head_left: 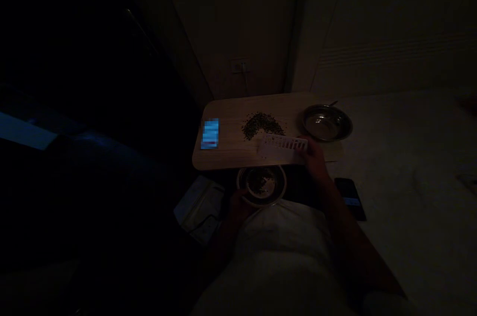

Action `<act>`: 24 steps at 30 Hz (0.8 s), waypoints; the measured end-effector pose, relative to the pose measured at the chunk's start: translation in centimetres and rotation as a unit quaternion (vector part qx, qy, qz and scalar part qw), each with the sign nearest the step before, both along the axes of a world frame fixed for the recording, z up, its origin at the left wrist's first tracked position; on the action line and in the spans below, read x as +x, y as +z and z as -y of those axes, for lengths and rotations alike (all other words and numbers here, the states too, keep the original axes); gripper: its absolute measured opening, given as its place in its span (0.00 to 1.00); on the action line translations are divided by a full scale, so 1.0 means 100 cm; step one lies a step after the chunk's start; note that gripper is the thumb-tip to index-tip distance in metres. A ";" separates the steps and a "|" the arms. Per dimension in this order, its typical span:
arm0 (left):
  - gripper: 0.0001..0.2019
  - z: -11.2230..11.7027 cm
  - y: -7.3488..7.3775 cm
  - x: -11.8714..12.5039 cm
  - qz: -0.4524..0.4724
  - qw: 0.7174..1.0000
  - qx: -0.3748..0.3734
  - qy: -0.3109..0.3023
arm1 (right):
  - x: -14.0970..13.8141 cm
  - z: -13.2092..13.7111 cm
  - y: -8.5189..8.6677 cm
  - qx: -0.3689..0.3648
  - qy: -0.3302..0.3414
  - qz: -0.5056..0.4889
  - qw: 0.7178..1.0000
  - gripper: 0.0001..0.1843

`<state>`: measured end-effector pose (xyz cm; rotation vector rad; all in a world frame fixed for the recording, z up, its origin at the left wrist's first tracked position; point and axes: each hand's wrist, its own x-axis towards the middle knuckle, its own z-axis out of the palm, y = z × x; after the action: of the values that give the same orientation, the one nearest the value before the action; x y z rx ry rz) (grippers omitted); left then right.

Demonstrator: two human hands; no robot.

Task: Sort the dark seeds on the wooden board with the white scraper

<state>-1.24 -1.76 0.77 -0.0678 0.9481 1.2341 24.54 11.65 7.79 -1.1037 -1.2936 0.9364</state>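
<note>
My left hand [240, 202] grips the rim of a metal bowl [282, 188] just below the front edge of a wooden table. Some small dark grains lie inside that bowl. My right hand [314, 158] is closed on the right end of a pale, flat piece with a row of slots [278, 150]; its exact kind is hard to make out in the dark. The slotted piece rests on or just over the tabletop, against the near side of a curved pile of small dark grains [263, 123].
The wooden table [227, 157] bears a lit phone [210, 133] at its left end. A second metal bowl [327, 123] stands at the right. Another phone [350, 199] lies on the pale surface right of my arm. A wall socket [239, 66] with a plug is behind.
</note>
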 end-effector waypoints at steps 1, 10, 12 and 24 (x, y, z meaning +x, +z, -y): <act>0.24 0.000 0.001 0.000 0.000 1.000 0.000 -0.001 | -0.001 0.001 -0.001 -0.010 0.004 -0.009 1.000 0.18; 0.23 -0.001 0.003 0.001 0.016 1.000 -0.020 -0.001 | 0.001 0.000 -0.005 -0.026 -0.006 -0.037 0.999 0.20; 0.24 -0.001 0.003 0.000 0.028 1.000 -0.007 -0.004 | 0.002 -0.005 -0.005 -0.006 -0.065 -0.040 0.997 0.20; 0.22 0.001 -0.008 -0.003 0.028 1.000 -0.004 -0.004 | 0.003 -0.010 -0.012 0.039 -0.116 0.020 0.992 0.19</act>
<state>-1.51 -1.81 -0.04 -0.1051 0.9045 1.2154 24.86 12.65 6.60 -1.1876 -1.1939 0.6881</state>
